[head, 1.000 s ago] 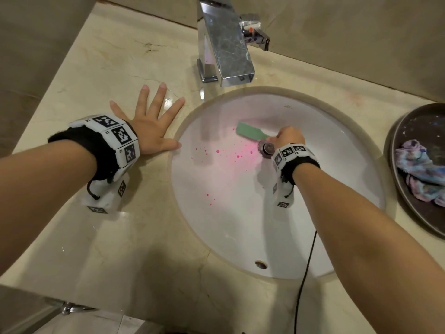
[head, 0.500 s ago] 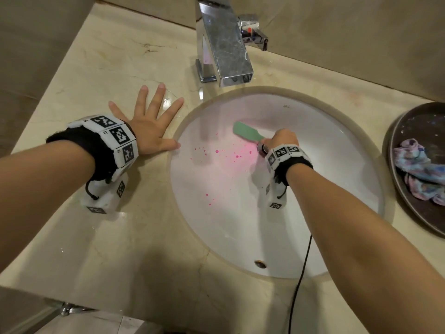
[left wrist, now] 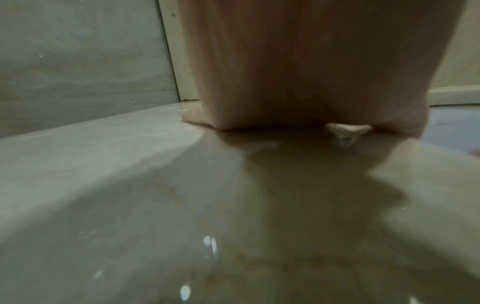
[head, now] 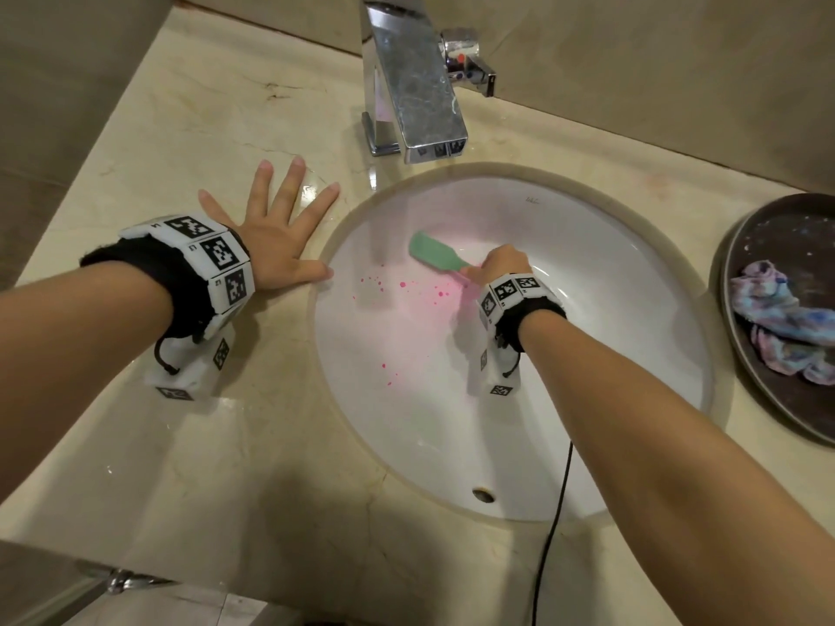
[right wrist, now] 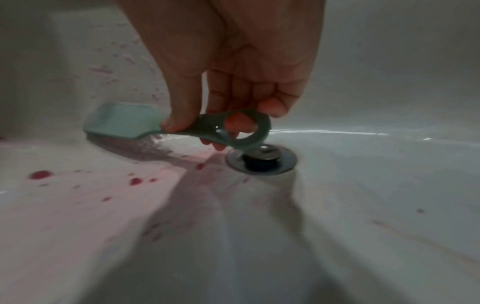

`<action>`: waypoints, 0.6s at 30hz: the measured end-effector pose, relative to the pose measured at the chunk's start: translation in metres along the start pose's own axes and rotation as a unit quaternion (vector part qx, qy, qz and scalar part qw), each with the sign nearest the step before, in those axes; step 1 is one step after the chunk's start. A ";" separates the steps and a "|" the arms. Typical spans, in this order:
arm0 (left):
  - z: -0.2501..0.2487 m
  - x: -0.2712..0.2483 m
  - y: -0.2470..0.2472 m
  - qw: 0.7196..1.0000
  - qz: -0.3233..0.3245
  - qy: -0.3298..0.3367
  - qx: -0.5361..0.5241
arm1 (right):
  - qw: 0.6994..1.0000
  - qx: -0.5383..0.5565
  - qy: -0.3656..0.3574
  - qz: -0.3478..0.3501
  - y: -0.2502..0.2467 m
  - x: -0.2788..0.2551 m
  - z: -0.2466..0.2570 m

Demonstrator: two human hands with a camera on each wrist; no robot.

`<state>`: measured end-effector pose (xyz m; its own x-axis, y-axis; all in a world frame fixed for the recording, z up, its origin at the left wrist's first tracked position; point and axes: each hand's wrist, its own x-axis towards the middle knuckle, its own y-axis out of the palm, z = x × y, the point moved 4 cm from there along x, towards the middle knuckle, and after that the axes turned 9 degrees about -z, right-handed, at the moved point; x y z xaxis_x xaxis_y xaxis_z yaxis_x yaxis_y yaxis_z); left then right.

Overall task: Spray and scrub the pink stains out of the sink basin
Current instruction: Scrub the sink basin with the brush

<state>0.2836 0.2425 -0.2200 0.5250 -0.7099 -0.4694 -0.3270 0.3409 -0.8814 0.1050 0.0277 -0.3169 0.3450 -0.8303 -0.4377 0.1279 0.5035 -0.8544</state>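
A white oval sink basin (head: 610, 354) is set into a beige marble counter (head: 180, 445). Pink stains (head: 433, 293) speckle its left-centre floor, seen close as red dots (right wrist: 40, 174) in the right wrist view. My right hand (head: 501, 264) grips the handle of a green scrub brush (head: 433, 253), whose head (right wrist: 122, 121) rests bristles-down on the basin left of the metal drain (right wrist: 261, 161). My left hand (head: 275, 237) lies flat, fingers spread, on the counter left of the basin; in the left wrist view only its palm (left wrist: 311, 72) shows.
A chrome faucet (head: 415, 83) stands behind the basin. A dark round tray (head: 777, 246) with a crumpled multicoloured cloth (head: 781, 323) sits at the right. An overflow hole (head: 482, 494) marks the basin's near wall, and a black cable (head: 555, 526) hangs below my right arm.
My right hand has slid the brush a little left and toward the back of the basin, now covering the drain in the head view. The left hand has stayed put.
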 end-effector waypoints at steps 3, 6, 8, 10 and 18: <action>0.000 0.000 0.000 1.000 0.000 -0.001 0.002 | 0.997 -0.024 -0.044 0.053 0.015 -0.012 0.016; -0.001 0.000 0.000 1.000 0.001 -0.003 0.002 | 0.995 -0.040 -0.066 0.064 0.019 -0.015 0.022; -0.001 0.000 0.000 1.000 0.000 -0.004 0.001 | 0.997 -0.043 -0.052 0.044 0.012 -0.010 0.019; -0.001 -0.001 0.000 1.000 -0.001 -0.004 0.000 | 0.999 -0.033 -0.022 0.008 0.002 -0.005 0.014; -0.001 0.000 0.000 1.000 0.003 -0.004 0.002 | 0.988 -0.059 -0.108 0.091 0.023 -0.028 0.027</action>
<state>0.2826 0.2419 -0.2194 0.5289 -0.7035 -0.4747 -0.3272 0.3471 -0.8789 0.1237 0.0690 -0.3170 0.5449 -0.6515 -0.5279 -0.0597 0.5978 -0.7994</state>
